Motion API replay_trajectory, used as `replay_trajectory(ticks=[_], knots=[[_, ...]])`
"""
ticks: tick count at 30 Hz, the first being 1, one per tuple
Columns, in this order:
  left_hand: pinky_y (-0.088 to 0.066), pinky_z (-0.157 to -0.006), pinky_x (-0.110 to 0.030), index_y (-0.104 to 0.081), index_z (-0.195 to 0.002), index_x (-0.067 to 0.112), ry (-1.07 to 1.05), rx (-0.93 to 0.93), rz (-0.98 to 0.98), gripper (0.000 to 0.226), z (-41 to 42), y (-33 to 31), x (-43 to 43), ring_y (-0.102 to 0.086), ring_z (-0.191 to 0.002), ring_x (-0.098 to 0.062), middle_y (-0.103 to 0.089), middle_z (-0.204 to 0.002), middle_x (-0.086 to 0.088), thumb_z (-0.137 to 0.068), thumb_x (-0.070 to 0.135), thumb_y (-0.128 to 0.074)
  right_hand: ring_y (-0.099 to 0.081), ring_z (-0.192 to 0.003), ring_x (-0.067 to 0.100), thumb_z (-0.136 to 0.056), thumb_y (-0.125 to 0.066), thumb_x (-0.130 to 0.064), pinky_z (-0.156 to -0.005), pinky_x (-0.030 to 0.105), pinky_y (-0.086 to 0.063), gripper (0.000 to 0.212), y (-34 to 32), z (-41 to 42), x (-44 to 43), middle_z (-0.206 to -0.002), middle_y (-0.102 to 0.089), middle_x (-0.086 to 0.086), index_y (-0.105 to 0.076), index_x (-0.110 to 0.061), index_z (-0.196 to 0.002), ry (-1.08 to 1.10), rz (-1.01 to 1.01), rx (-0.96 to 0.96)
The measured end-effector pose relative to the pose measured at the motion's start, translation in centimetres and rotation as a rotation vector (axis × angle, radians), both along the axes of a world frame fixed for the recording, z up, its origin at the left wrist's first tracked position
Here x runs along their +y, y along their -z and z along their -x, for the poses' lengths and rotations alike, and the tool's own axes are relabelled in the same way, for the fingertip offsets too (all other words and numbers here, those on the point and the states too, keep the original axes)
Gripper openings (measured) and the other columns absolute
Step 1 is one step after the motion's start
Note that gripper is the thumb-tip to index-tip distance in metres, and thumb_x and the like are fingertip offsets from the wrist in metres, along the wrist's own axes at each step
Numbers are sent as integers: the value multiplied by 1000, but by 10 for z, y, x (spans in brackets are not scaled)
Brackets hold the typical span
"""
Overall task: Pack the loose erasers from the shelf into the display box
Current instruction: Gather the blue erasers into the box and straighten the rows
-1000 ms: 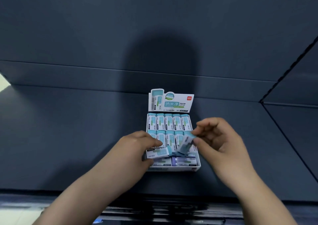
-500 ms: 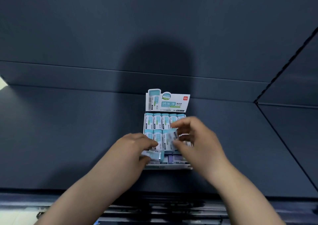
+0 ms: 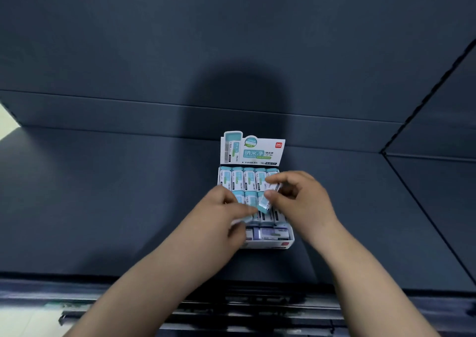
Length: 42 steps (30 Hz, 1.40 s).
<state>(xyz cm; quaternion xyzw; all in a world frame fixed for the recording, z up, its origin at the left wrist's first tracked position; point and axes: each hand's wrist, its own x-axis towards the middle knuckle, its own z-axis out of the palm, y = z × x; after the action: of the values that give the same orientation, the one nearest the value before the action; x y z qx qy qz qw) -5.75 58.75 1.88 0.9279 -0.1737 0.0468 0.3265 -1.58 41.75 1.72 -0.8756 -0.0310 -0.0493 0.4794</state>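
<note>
A white display box [image 3: 268, 244] with an upright printed header card [image 3: 253, 149] stands on the dark shelf, holding rows of teal-and-white erasers [image 3: 243, 179]. Over the middle row, my right hand [image 3: 300, 198] pinches a tilted teal eraser [image 3: 264, 203] between thumb and fingers. My left hand [image 3: 221, 215] sits over the box's left front part and holds another eraser [image 3: 243, 218] between thumb and forefinger; most of that one is hidden. Purple-wrapped erasers [image 3: 270, 233] lie in the front row.
The dark blue shelf floor [image 3: 116, 202] spreads to both sides of the box. Behind the header card rises the back wall [image 3: 231, 53], and a side panel [image 3: 438, 130] angles in at the right. A metal rail [image 3: 231, 308] runs along the shelf's front edge.
My right hand has carried its eraser left and forward from the box's right side to over the middle row. My left hand has shifted slightly inward with its eraser.
</note>
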Motion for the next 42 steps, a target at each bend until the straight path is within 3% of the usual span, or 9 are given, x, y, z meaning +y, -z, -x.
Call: replay_trajectory(ticks=[4,7,9,12,16,23,30,35,42], knots=[[-36,-76,-9,-51,-130,26,-156,25,-87,42,-9,2,2,-49,-78,-4,-41,-106,8,-89,35,-56,-54,-69,-3,-73,-76,-17,-69,-4,-36,19,1,0,-4,-95,-55,-14,-70,-22,-91,45,110,-4],[-33,-79,-11,-46,-134,22,-137,77,-221,47,-9,-1,3,-50,-93,-9,-36,-108,7,-92,44,-45,-52,-94,2,-80,-70,-19,-80,-9,-27,33,-5,2,-9,-110,-53,-10,-66,-12,-111,-59,290,-4],[-32,-75,-11,-52,-127,16,-53,70,-247,40,-9,-3,8,-52,-98,-13,-37,-104,8,-96,38,-38,-49,-109,5,-84,-65,-20,-87,-4,-22,37,-9,5,-12,-120,-52,-8,-60,-13,-121,-158,437,18],[-39,-79,-23,-54,-124,14,86,59,-272,33,-15,-3,20,-50,-95,-18,-44,-99,7,-93,20,-45,-54,-108,11,-86,-63,-22,-97,16,-36,33,-13,9,-15,-121,-54,-6,-62,-20,-118,-206,530,44],[-50,-82,-35,-63,-113,37,336,-95,-506,66,-32,-5,29,-52,-110,-21,-56,-127,7,-63,-6,-65,-46,-112,11,-84,-60,-37,-96,29,-37,29,-17,16,-20,-115,-54,-14,-59,-34,-113,-255,734,24],[-48,-58,-28,-69,-83,29,269,-189,-575,37,-28,-7,25,-62,-73,-14,-63,-78,11,-51,31,-86,-50,-96,5,-76,-72,-29,-85,24,-43,22,-15,31,-21,-96,-50,-18,-65,-30,-97,-302,533,56],[-37,-93,-30,-52,-123,26,137,-74,-541,34,-12,-9,10,-47,-112,-18,-54,-119,5,-91,37,-50,-46,-75,-8,-76,-72,-19,-68,1,-32,19,-10,27,-18,-88,-50,-18,-68,-25,-93,-301,513,36],[-37,-92,-19,-60,-120,27,117,11,-312,31,-6,-2,13,-47,-113,-8,-50,-123,10,-92,18,-50,-46,-74,-8,-77,-70,-19,-66,2,-32,16,-9,26,-19,-87,-49,-17,-69,-26,-92,-294,511,65],[-34,-89,-14,-58,-122,19,93,110,-409,32,-16,4,8,-48,-114,-13,-50,-116,3,-92,12,-51,-53,-82,5,-78,-71,-22,-67,3,-33,11,-6,29,-21,-90,-54,-10,-71,-23,-89,-236,549,55]])
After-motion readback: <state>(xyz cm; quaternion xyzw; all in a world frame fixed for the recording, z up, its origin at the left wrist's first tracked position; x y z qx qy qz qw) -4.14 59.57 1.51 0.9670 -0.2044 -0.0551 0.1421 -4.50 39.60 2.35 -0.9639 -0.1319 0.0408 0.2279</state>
